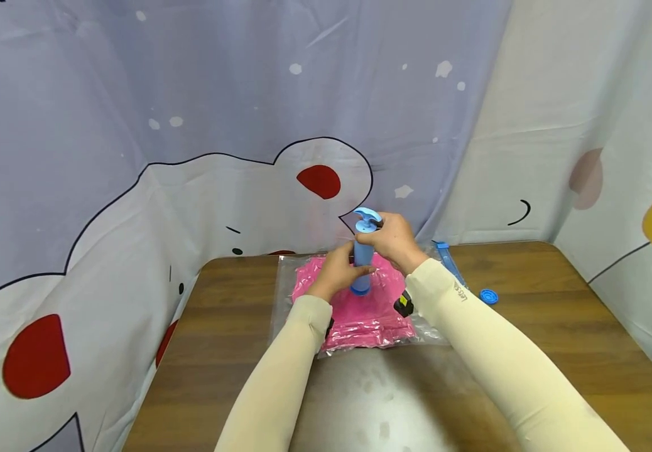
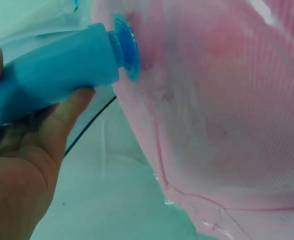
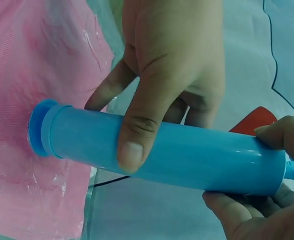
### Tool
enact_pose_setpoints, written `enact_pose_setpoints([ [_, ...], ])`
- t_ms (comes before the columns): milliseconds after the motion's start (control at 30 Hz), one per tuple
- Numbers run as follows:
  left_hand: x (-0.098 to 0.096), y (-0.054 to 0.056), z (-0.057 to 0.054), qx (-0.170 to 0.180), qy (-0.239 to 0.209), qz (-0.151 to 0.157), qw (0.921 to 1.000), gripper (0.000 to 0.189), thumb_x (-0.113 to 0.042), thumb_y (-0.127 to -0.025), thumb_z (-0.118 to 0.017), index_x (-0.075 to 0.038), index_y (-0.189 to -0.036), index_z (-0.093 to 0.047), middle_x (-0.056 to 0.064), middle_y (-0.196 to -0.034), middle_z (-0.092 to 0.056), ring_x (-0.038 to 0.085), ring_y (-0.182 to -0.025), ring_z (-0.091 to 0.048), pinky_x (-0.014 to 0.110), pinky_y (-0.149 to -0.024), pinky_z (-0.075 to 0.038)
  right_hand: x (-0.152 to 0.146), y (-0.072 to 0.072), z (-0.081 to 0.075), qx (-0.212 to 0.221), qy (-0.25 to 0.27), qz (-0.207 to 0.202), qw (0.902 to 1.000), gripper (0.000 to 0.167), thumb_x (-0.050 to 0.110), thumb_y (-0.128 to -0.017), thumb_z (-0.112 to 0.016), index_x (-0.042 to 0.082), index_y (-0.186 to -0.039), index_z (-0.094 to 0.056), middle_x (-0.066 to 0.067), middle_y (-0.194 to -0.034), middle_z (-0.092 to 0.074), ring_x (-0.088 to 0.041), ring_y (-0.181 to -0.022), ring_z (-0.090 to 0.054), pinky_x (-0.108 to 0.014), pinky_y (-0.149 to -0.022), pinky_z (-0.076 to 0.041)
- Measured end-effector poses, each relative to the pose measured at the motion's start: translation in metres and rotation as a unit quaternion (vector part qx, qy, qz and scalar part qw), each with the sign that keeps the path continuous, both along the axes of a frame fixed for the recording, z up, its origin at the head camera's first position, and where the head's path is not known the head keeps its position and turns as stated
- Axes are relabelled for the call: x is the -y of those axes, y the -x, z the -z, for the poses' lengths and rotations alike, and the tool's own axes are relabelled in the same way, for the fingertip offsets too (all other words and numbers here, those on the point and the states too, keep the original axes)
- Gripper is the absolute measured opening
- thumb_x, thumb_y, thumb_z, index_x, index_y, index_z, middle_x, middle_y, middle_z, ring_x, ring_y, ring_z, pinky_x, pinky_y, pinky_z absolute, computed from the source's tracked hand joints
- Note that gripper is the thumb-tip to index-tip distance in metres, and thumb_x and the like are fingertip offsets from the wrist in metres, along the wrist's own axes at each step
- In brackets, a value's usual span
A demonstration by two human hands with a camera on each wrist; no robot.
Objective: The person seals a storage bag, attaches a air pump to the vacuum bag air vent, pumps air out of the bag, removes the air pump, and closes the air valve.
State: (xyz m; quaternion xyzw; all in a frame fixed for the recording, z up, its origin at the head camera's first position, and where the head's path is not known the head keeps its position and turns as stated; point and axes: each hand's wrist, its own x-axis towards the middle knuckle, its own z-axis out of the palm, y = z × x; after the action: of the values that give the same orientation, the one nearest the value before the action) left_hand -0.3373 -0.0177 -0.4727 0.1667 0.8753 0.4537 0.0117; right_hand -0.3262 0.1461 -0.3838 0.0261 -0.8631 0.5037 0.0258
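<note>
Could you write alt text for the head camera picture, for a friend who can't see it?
A person's right hand and, lower down, left hand grip an upright blue pump on a clear bag of pink cloth. The bag lies on a wooden table before a patterned curtain, with a blue strip and round blue cap towards the right.

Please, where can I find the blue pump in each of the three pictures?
Head: the blue pump stands upright, slightly right of and below centre.
Left wrist: the blue pump crosses the upper left, cut by the left edge.
Right wrist: the blue pump slants across the middle, down towards the right.
Shared landmark: the pink bundle in clear plastic, at the pump's disc end.
</note>
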Motion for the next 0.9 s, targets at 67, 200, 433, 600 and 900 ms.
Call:
enact_pose_setpoints([
  [67, 0.000, 0.002, -0.001, -0.005, 0.001, 0.004, 1.0000, 0.058, -0.020, -0.099, -0.090, -0.001, -0.148, -0.066, 0.023, -0.144, -0.077, 0.043, -0.137, -0.075, 0.056, -0.116, -0.062, 0.000, 0.000, 0.000, -0.006, 0.002, 0.003, 1.0000, 0.017, 0.014, -0.090, -0.083, 0.005, -0.104, -0.078, -0.003, -0.096, -0.071, -0.023, -0.092, -0.061, -0.031, -0.081, -0.053],
  [200, -0.003, 0.004, -0.001, -0.001, 0.007, -0.008, 0.9999, 0.056, -0.021, -0.097, -0.093, 0.000, -0.143, -0.069, 0.022, -0.138, -0.080, 0.041, -0.132, -0.078, 0.055, -0.113, -0.064, -0.002, 0.001, 0.001, -0.011, 0.008, 0.004, 0.9999, 0.012, 0.012, -0.088, -0.081, 0.008, -0.094, -0.071, 0.001, -0.087, -0.063, -0.021, -0.086, -0.056, -0.031, -0.075, -0.050],
  [433, -0.011, 0.002, -0.005, -0.013, 0.033, -0.051, 0.9980, 0.050, -0.021, -0.092, -0.097, 0.000, -0.132, -0.075, 0.021, -0.127, -0.084, 0.038, -0.120, -0.083, 0.054, -0.106, -0.067, -0.004, 0.000, 0.008, -0.013, 0.018, 0.000, 0.9998, 0.034, 0.020, -0.096, -0.082, 0.003, -0.125, -0.076, -0.013, -0.119, -0.078, -0.026, -0.105, -0.064, -0.040, -0.097, -0.057],
  [600, -0.015, 0.003, -0.003, -0.021, 0.039, -0.080, 0.9958, 0.048, -0.019, -0.087, -0.101, 0.000, -0.126, -0.079, 0.019, -0.122, -0.086, 0.036, -0.114, -0.084, 0.051, -0.102, -0.068, -0.002, -0.006, 0.009, -0.007, 0.043, -0.010, 0.9990, 0.070, 0.040, -0.101, -0.086, 0.007, -0.156, -0.059, -0.017, -0.147, -0.072, -0.031, -0.131, -0.068, -0.051, -0.117, -0.057],
  [900, -0.018, 0.004, 0.000, -0.027, 0.057, -0.094, 0.9935, 0.057, -0.021, -0.084, -0.104, 0.001, -0.130, -0.078, 0.019, -0.125, -0.085, 0.038, -0.117, -0.083, 0.051, -0.106, -0.067, 0.002, -0.003, 0.002, -0.020, -0.038, 0.035, 0.9985, 0.056, 0.045, -0.098, -0.089, 0.002, -0.123, -0.064, -0.011, -0.107, -0.068, -0.027, -0.094, -0.062, -0.035, -0.079, -0.051],
])
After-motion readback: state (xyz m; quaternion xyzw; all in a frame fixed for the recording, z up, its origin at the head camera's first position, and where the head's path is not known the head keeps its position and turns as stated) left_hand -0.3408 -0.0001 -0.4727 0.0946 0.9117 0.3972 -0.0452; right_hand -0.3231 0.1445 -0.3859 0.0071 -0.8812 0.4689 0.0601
